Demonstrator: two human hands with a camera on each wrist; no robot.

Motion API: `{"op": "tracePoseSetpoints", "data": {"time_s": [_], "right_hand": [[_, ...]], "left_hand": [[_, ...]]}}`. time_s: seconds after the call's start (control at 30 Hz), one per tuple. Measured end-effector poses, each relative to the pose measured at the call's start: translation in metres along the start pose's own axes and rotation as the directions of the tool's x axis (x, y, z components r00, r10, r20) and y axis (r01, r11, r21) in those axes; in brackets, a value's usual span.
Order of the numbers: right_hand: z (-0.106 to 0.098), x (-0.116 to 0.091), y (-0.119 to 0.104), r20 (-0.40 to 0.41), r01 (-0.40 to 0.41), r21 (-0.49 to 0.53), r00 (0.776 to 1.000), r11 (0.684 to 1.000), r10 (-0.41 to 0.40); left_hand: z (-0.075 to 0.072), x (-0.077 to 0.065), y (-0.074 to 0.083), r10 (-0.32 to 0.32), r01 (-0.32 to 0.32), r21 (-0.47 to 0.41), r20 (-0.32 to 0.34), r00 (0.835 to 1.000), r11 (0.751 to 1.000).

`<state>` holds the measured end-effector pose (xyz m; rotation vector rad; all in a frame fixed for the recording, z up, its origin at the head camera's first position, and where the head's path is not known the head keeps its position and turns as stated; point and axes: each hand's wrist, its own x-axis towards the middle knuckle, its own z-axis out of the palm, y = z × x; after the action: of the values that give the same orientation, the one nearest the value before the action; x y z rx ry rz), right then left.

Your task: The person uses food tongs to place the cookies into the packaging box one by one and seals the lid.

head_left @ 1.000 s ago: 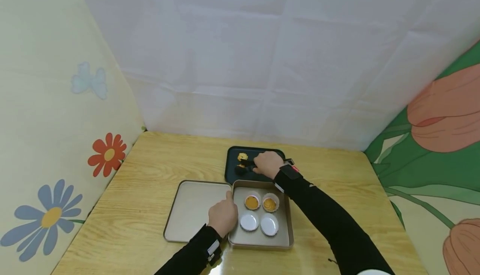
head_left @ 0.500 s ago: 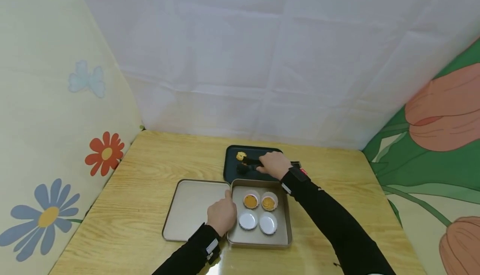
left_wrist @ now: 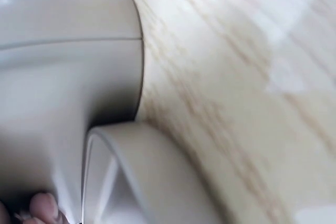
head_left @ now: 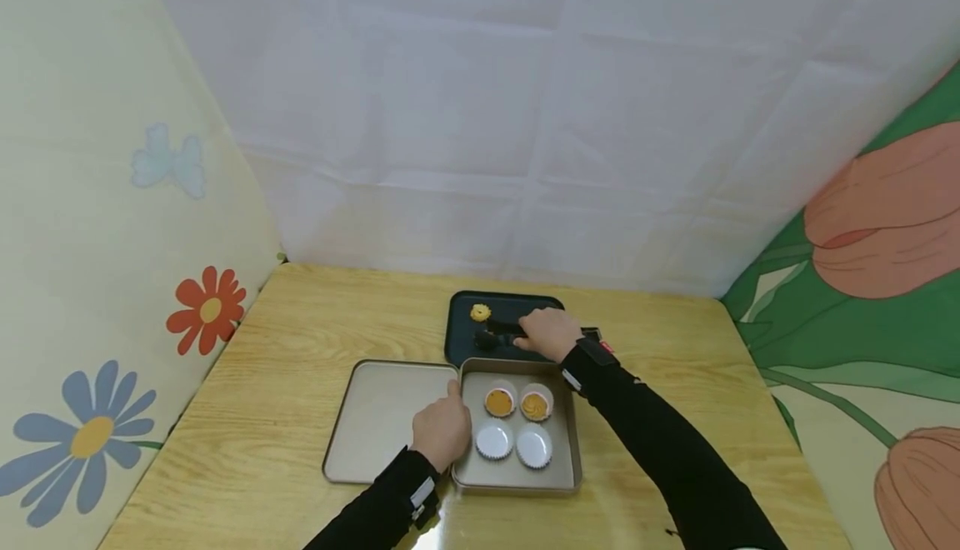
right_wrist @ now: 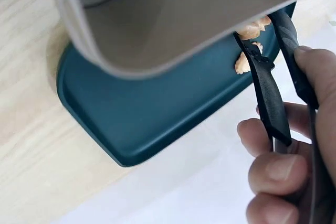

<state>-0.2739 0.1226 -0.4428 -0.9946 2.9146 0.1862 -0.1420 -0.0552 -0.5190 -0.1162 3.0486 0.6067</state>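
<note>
- In the square beige pan, on the wooden table: four white paper cups, set two by two; in each of the two farther ones, one yellow-brown cookie; in the two nearer ones, white bottoms to be seen.
- Just beside the pan, to the left: one flat beige tray.
- Behind the pan: one dark blue-green tray, with loose cookies on it.
- In the right hand: one pair of black tongs, with thumb and fingers curled around the handles, tips over the dark tray.
- At the pan's left edge: left hand, with one finger or the thumb stretched forward; cannot tell if clamped on the rim or only resting there.
- In the head view: only one loose cookie plainly visible. In the right wrist view: two, one between the tong arms, one beside an arm; cannot tell if pinched.
- In the left wrist view: curled fingertips near beige metal walls, hidden from the head camera.
</note>
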Motion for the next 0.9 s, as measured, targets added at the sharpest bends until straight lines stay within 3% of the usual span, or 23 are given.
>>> {"op": "tracePoseSetpoints", "data": {"time_s": [0.33, 0.57, 0.7, 0.9], "right_hand": [[-0.001, -0.002, 0.000, -0.035, 0.013, 0.004, 0.999, 1.000, -0.013], [-0.017, -0.013, 0.004, -0.054, 0.010, 0.098, 0.999, 0.995, -0.005], [-0.030, -0.034, 0.004, -0.083, 0.019, 0.123, 0.997, 0.992, -0.008], [-0.038, -0.084, -0.005, -0.211, 0.081, 0.035, 0.975, 0.996, -0.072]], "left_hand": [[0.001, -0.001, -0.001, 0.009, -0.009, 0.004, -0.011, 1.000, 1.000], [0.002, 0.001, -0.001, 0.001, -0.001, 0.008, -0.003, 1.000, 1.000], [0.002, 0.001, -0.001, 0.005, -0.005, 0.003, -0.003, 1.000, 1.000], [-0.001, 0.001, -0.001, 0.013, -0.012, 0.002, -0.011, 1.000, 1.000]]}}
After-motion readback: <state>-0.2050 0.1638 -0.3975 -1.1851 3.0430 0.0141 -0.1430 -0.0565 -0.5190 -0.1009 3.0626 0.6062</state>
